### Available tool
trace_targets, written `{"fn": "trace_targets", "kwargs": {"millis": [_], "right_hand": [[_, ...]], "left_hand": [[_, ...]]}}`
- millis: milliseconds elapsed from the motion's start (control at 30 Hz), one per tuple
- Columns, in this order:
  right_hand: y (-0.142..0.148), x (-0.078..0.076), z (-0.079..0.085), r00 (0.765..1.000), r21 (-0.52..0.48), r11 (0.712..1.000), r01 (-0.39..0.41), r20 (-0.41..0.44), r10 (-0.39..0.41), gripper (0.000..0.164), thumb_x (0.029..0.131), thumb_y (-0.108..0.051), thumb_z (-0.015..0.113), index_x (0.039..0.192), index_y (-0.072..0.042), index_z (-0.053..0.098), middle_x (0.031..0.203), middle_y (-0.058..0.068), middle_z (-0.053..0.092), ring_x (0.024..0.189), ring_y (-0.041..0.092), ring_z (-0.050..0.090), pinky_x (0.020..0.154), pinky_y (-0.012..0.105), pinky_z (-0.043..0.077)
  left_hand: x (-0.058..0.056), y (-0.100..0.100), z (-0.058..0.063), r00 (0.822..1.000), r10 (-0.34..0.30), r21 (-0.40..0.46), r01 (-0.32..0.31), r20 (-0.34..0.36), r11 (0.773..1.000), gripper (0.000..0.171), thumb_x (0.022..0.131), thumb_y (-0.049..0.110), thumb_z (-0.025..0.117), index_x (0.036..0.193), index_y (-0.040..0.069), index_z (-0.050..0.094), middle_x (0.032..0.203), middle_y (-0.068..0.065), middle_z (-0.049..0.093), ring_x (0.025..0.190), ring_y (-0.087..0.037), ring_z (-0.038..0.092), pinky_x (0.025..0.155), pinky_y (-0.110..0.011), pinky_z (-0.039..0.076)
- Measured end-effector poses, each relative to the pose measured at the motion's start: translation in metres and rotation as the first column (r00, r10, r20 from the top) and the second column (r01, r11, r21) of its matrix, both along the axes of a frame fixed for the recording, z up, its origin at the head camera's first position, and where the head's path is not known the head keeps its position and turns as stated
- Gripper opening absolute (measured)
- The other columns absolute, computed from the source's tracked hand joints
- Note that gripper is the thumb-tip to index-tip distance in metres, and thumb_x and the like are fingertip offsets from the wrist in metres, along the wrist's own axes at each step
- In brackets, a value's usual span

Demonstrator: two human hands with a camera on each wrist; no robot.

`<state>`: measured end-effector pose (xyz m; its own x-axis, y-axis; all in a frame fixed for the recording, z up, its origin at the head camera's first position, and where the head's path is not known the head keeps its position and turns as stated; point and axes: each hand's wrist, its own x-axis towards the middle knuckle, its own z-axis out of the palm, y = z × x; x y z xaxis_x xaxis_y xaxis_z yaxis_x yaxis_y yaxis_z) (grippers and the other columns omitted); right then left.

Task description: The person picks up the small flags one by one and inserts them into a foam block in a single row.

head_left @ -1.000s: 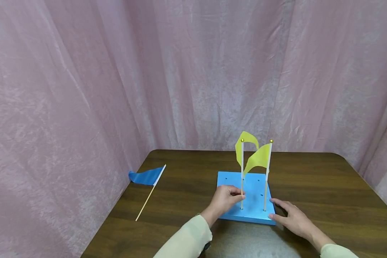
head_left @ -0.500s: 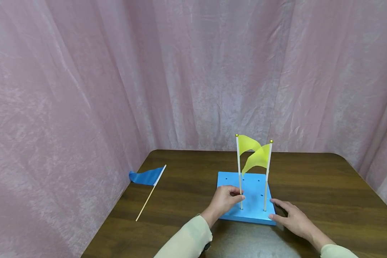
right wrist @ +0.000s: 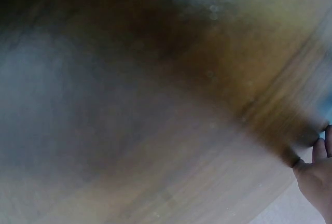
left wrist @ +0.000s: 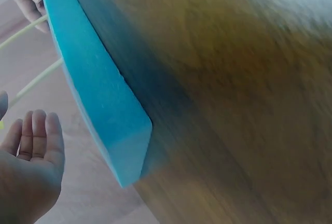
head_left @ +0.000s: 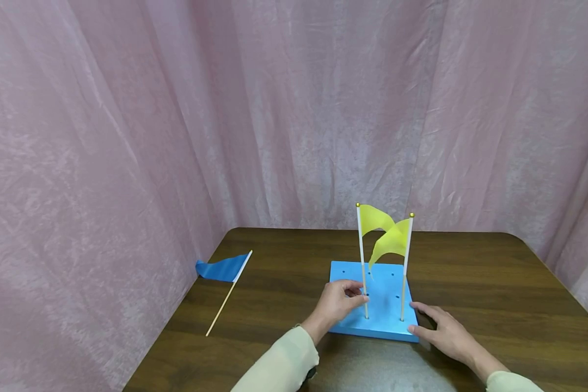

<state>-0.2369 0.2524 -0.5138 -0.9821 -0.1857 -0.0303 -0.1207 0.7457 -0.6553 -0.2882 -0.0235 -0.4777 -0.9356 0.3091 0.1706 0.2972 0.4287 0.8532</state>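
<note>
A blue board with small holes lies on the table. Two yellow flags stand in its front holes: the left flag leans slightly left, the right flag slightly right, and their cloths overlap. My left hand is beside the left flag's stick, thumb tip at it; in the left wrist view this hand's fingers are extended, apart from the thumb. With spread fingers, my right hand rests against the board's right edge. Only part of that hand shows in the right wrist view, which is blurred.
A blue flag on a wooden stick lies at the left of the brown table, its cloth reaching the table's edge. Pink curtains hang behind and to the left.
The left yellow flag's stick has turned and tipped left, its cloth now pointing right. My left hand has shifted slightly left, its fingers loosening from the stick. The right hand stays put.
</note>
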Motion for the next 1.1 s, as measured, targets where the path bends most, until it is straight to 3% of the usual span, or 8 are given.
{"fn": "trace_targets", "kwargs": {"millis": [200,400,633,733,867,1100], "right_hand": [[0.0,-0.001,-0.001,1.0,-0.007,1.0,0.0,0.004,0.0,0.076,0.089,-0.055,0.067,0.146,-0.008,0.048,0.143,0.03,0.045,0.13,0.053,0.039,0.093,0.068,0.039],[0.001,-0.002,-0.002,1.0,-0.007,1.0,-0.007,0.005,0.007,0.075,0.09,-0.054,0.067,0.146,-0.008,0.047,0.143,0.031,0.044,0.13,0.054,0.039,0.093,0.068,0.039],[0.002,-0.001,-0.003,1.0,-0.007,1.0,-0.007,0.006,0.007,0.075,0.09,-0.054,0.067,0.146,-0.008,0.047,0.143,0.031,0.044,0.13,0.054,0.039,0.093,0.068,0.039],[0.003,-0.001,-0.003,1.0,-0.004,1.0,-0.003,0.007,0.003,0.075,0.09,-0.054,0.067,0.146,-0.008,0.048,0.143,0.031,0.044,0.13,0.054,0.039,0.093,0.068,0.039],[0.003,-0.001,-0.003,1.0,-0.002,1.0,0.0,0.009,0.0,0.074,0.09,-0.054,0.066,0.146,-0.009,0.048,0.143,0.031,0.044,0.13,0.054,0.039,0.093,0.069,0.039],[0.002,-0.002,-0.004,1.0,-0.013,1.0,-0.007,0.008,0.007,0.074,0.09,-0.053,0.067,0.146,-0.008,0.048,0.144,0.03,0.044,0.131,0.054,0.038,0.093,0.069,0.039]], "left_hand": [[-0.009,-0.02,0.003,0.999,0.039,-0.029,-0.039,-0.026,0.999,0.037,0.087,0.027,0.078,0.118,0.006,0.072,0.101,-0.002,0.07,0.088,-0.007,0.06,0.073,-0.023,0.052],[-0.024,-0.05,0.007,0.992,0.111,-0.002,-0.111,-0.057,0.994,0.034,0.09,0.026,0.076,0.118,0.008,0.071,0.098,0.003,0.068,0.088,-0.011,0.061,0.073,-0.025,0.053],[-0.041,-0.094,0.007,0.966,0.25,-0.02,-0.252,-0.069,0.967,0.034,0.091,0.027,0.074,0.118,0.006,0.07,0.102,-0.001,0.068,0.092,-0.016,0.061,0.077,-0.032,0.054],[-0.046,-0.115,0.004,0.942,0.322,-0.03,-0.326,-0.097,0.945,0.034,0.091,0.024,0.074,0.118,0.004,0.07,0.1,-0.003,0.068,0.091,-0.019,0.061,0.077,-0.034,0.054],[-0.053,-0.144,0.0,0.893,0.426,-0.062,-0.438,-0.146,0.897,0.034,0.09,0.022,0.075,0.116,0.002,0.071,0.098,-0.006,0.069,0.089,-0.022,0.062,0.078,-0.038,0.055],[-0.051,-0.205,-0.008,0.787,0.591,-0.133,-0.614,-0.179,0.778,0.035,0.089,0.02,0.075,0.115,-0.003,0.07,0.098,-0.015,0.071,0.094,-0.032,0.065,0.082,-0.048,0.052]]}}
